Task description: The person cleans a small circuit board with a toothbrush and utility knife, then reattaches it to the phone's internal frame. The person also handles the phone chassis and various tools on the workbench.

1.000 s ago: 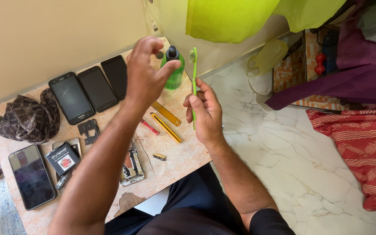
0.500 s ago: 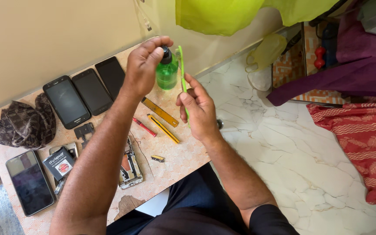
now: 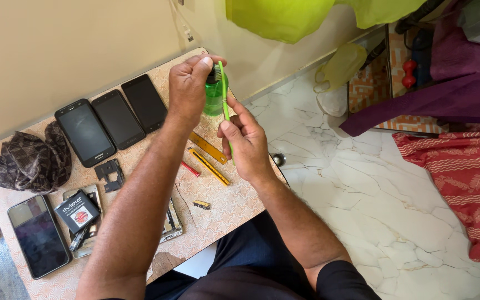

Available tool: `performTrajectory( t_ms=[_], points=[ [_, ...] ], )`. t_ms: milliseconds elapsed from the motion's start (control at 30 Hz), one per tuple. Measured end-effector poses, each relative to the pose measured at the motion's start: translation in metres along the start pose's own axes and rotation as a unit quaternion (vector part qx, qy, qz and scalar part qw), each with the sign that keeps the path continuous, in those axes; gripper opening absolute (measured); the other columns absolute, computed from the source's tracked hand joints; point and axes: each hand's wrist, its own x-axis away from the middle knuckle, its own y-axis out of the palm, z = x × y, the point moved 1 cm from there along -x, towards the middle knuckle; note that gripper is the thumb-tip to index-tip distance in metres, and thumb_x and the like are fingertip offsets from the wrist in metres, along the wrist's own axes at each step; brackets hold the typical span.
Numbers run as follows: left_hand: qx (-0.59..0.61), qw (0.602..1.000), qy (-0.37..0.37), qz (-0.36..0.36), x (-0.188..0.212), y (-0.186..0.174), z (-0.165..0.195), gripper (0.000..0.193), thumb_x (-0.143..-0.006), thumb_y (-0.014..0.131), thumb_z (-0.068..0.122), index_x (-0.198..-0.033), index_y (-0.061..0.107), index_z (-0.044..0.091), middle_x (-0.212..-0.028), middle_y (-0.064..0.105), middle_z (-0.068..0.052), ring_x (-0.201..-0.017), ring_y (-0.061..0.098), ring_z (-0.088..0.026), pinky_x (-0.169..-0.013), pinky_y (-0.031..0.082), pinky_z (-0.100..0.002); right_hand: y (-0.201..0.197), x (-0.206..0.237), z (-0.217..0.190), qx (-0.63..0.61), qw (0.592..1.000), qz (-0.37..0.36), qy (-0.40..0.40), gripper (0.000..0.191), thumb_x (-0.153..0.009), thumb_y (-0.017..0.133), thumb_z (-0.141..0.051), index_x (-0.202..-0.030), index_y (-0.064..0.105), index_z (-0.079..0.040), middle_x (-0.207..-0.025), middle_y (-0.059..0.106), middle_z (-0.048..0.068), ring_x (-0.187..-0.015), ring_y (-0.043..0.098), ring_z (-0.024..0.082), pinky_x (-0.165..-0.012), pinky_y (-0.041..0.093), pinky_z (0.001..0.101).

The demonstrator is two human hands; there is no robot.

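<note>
Left hand (image 3: 189,86) is wrapped around a small see-through green plastic bottle (image 3: 214,99), finger on its dark cap, holding it up over the counter (image 3: 218,214). Right hand (image 3: 245,141) pinches a thin green toothbrush (image 3: 224,105) with the bristles right at the nozzle, looks like so liquid lands on them. Three glossy black phones (image 3: 118,118) lie flat nearby.

Three phones (image 3: 116,118) are laid in a row on the table (image 3: 234,208). A cloth (image 3: 29,161) lies left of them, two rulers (image 3: 209,156) right.
</note>
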Motion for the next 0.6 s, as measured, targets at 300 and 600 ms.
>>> performTrajectory(
  t_ms=[300, 600],
  points=[
    [-0.033, 0.997, 0.033, 0.067, 0.013, 0.007, -0.007, 0.029, -0.104, 0.056, 0.019, -0.111, 0.076, 0.0, -0.084, 0.065, -0.001, -0.073, 0.059, -0.007, -0.067, 0.051, -0.025, 0.011, 0.012, 0.009, -0.059, 0.998, 0.014, -0.012, 0.051, -0.105, 0.054, -0.007, -0.155, 0.046, -0.005, -0.087, 0.061, 0.005, -0.054, 0.05, 0.006, -0.045, 0.042, 0.023],
    [-0.324, 0.944, 0.06, 0.024, 0.152, -0.085, -0.026, 0.027, -0.095, 0.065, 0.009, -0.121, 0.065, 0.002, -0.111, 0.068, -0.009, -0.091, 0.066, -0.019, -0.084, 0.055, -0.034, -0.028, 0.079, 0.022, -0.302, 0.938, -0.079, 0.154, 0.041, -0.107, 0.055, -0.015, -0.147, 0.051, -0.006, -0.097, 0.065, 0.011, -0.063, 0.057, 0.017, -0.058, 0.049, 0.0312]
  ],
)
